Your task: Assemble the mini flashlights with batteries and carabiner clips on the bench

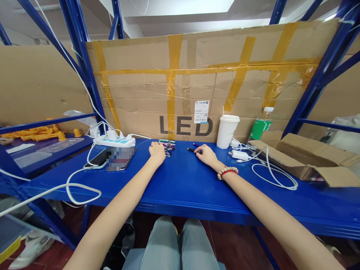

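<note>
My left hand rests on the blue tabletop with its fingers curled. It is against the left side of a small pile of colourful pens and metal clips; what its fingers hold, if anything, is hidden. Across from it, my right hand, with a bead bracelet and red cord at the wrist, has its fingers closed on a black pen lying low over the table. A purple-blue pen lies just behind that one.
Left on the blue table are two phones and a white power strip with cables. A lidded white cup, a green-labelled bottle, a charger with cable and an open cardboard box stand right. Cardboard closes the back.
</note>
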Motion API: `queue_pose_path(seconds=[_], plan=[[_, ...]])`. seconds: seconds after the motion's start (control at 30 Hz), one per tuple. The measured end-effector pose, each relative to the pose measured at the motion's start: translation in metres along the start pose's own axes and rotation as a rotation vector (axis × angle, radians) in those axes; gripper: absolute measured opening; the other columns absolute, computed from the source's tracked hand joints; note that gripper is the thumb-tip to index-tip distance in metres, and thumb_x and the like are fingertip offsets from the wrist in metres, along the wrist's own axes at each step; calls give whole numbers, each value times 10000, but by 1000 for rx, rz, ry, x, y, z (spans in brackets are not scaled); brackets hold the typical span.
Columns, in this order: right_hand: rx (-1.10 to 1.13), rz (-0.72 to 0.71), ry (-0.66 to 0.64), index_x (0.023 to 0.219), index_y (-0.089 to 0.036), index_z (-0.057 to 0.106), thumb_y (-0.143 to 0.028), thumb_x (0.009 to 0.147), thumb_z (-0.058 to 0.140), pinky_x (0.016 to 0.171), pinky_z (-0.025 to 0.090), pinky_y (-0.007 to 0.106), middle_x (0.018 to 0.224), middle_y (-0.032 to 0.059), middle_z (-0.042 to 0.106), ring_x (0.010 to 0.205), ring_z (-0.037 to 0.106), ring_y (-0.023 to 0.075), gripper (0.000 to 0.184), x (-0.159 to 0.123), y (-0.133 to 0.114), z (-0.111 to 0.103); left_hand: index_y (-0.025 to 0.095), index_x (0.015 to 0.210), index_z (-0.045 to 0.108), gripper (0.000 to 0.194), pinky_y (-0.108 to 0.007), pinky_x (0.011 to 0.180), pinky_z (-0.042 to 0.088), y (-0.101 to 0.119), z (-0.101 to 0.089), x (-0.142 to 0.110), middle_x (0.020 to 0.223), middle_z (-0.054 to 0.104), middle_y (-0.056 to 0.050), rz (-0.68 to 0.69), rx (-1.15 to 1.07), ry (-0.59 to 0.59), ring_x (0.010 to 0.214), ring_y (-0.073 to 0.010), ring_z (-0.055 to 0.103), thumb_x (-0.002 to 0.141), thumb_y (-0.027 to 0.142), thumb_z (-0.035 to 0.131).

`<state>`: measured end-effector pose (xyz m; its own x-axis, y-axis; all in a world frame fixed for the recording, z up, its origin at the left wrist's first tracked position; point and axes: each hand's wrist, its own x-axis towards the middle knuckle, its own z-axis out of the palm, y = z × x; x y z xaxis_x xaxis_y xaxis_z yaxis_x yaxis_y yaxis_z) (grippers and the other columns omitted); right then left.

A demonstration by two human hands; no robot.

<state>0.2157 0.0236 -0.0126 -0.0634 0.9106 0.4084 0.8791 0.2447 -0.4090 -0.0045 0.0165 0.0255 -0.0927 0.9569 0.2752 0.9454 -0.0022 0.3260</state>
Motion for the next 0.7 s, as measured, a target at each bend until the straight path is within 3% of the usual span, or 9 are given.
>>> queue_pose_path(seconds=[0.17, 0.4, 0.57, 0.7], plan=[[-55, 47, 1, 1010, -176, 661, -203, 780, 494, 836, 405, 278, 1092, 82, 553, 991, 529, 188, 286, 1, 1, 2, 76, 1115, 553, 356, -392, 895, 349, -2, 3, 2, 1221, 474, -236, -60, 181, -28, 1176, -328, 376, 773, 40, 460], [-128, 76, -21, 1063, -159, 642, -250, 810, 469, 874, 385, 344, 1165, 102, 538, 1077, 475, 241, 320, 0, -2, 1, 89, 1023, 615, 297, -396, 863, 387, 0, 1, -1, 1184, 512, -222, 33, 248, -43, 1135, -315, 420, 812, 49, 410], [-147, 74, -27, 1059, -159, 640, -261, 818, 448, 885, 369, 394, 1195, 107, 531, 1099, 448, 262, 325, 0, -1, 3, 140, 890, 664, 175, -390, 860, 395, -2, 1, 2, 1098, 570, -167, 258, 172, -80, 1103, -310, 450, 791, 125, 520], [-144, 79, -6, 1141, -149, 591, -267, 816, 450, 897, 354, 442, 1226, 135, 499, 1128, 416, 291, 374, 0, 0, 6, 221, 861, 664, 130, -280, 821, 418, 2, 8, 5, 978, 642, -36, 513, 49, -159, 976, -204, 544, 734, 205, 643]])
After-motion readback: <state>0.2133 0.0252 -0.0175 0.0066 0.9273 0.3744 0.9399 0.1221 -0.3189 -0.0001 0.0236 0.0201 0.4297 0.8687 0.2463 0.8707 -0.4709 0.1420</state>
